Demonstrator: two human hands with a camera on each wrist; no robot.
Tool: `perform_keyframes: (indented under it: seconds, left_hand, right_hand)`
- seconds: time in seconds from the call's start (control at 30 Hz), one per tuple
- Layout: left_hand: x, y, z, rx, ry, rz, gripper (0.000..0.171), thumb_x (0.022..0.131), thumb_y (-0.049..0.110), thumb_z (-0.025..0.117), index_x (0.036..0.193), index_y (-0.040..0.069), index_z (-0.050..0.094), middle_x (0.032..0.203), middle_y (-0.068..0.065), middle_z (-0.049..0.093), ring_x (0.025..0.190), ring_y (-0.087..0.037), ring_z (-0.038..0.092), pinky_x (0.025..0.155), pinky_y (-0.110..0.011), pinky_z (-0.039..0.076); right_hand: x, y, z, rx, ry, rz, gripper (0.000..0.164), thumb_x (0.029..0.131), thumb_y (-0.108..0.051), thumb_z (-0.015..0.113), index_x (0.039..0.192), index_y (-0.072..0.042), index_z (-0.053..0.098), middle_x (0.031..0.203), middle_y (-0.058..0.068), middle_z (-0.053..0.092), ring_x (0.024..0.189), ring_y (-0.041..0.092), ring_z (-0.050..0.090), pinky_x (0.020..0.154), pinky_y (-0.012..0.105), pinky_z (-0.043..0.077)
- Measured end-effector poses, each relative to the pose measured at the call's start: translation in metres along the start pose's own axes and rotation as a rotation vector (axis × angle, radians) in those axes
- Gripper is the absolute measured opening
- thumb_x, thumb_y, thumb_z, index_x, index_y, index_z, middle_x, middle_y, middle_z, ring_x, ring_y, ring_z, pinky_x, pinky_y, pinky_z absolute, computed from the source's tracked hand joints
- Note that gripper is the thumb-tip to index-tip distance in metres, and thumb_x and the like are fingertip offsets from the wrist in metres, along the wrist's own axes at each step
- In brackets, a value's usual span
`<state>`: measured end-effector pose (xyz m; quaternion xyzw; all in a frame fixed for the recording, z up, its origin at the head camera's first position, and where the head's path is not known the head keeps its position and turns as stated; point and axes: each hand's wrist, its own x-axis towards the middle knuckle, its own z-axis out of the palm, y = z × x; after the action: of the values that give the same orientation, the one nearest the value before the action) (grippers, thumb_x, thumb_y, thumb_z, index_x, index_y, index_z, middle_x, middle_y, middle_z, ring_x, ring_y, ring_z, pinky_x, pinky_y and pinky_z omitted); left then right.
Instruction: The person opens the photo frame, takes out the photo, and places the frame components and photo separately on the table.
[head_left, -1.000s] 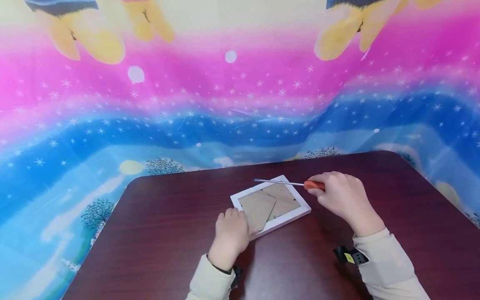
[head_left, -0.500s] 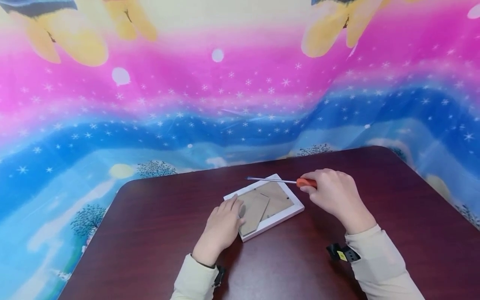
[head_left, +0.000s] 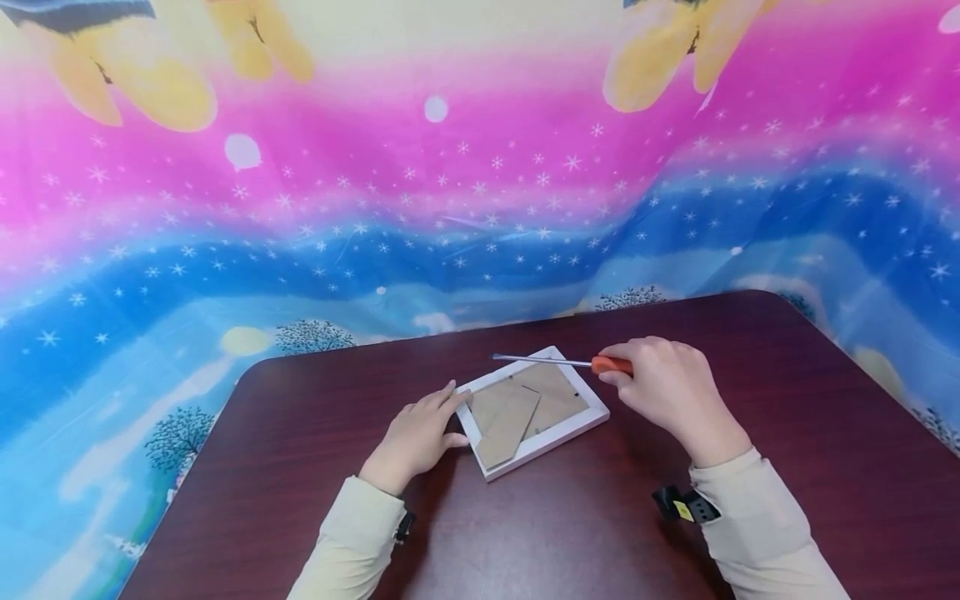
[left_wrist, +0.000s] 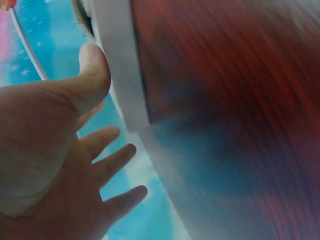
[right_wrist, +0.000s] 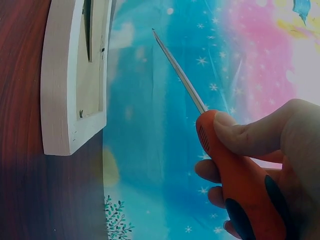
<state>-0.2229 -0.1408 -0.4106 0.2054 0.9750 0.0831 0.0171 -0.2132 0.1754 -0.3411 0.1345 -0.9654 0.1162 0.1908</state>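
Note:
A white picture frame (head_left: 564,434) lies back side up on the table, its brown backing board (head_left: 558,387) and folded stand (head_left: 510,429) showing. At the frame's left edge is my left hand (head_left: 416,433), with fingers spread and fairly straight; in the left wrist view the thumb of this hand (left_wrist: 60,130) is beside the frame's side. Whether it touches is unclear. My right hand (head_left: 670,392) grips a screwdriver (head_left: 611,365) by its orange and black handle. The screwdriver's shaft (right_wrist: 180,72) points left, held above the frame's far corner and apart from the backing.
Small dark tabs (right_wrist: 103,50) stand along the backing's edge. The dark red wooden table (head_left: 315,433) has rounded far corners. Behind it hangs a pink and blue patterned cloth (head_left: 450,208). Dark wrist straps (head_left: 686,506) are on both sleeves.
My left hand has slid off the frame's lower left part to its left edge, uncovering the stand. The right hand keeps the screwdriver in much the same place over the frame.

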Motion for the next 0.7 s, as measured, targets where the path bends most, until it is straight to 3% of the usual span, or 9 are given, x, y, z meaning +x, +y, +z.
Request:
perform_keyframes:
  seconds: [0.3, 0.7]
  left_hand:
    - [0.0016, -0.0073, 0.0040, 0.017, -0.014, 0.051, 0.067, 0.083, 0.045, 0.059, 0.143, 0.022, 0.042, 0.154, -0.013, 0.035, 0.131, -0.034, 0.042, 0.103, -0.058, 0.040]
    - [0.0055, 0.0025, 0.0033, 0.074, 0.049, 0.047, 0.065, 0.079, 0.045, 0.063, 0.137, 0.015, 0.052, 0.150, -0.008, 0.042, 0.134, -0.027, 0.040, 0.105, -0.054, 0.041]
  right_hand:
    - [-0.0001, 0.0002, -0.0007, -0.009, 0.003, -0.011, 0.025, 0.074, -0.024, 0.074, 0.098, -0.019, 0.076, 0.079, 0.009, 0.075, 0.061, 0.020, 0.057, 0.048, 0.039, 0.048]
    - [-0.0006, 0.0000, 0.0004, 0.002, 0.011, -0.007, 0.025, 0.075, -0.024, 0.073, 0.099, -0.020, 0.076, 0.080, 0.009, 0.076, 0.064, 0.022, 0.059, 0.050, 0.040, 0.050]
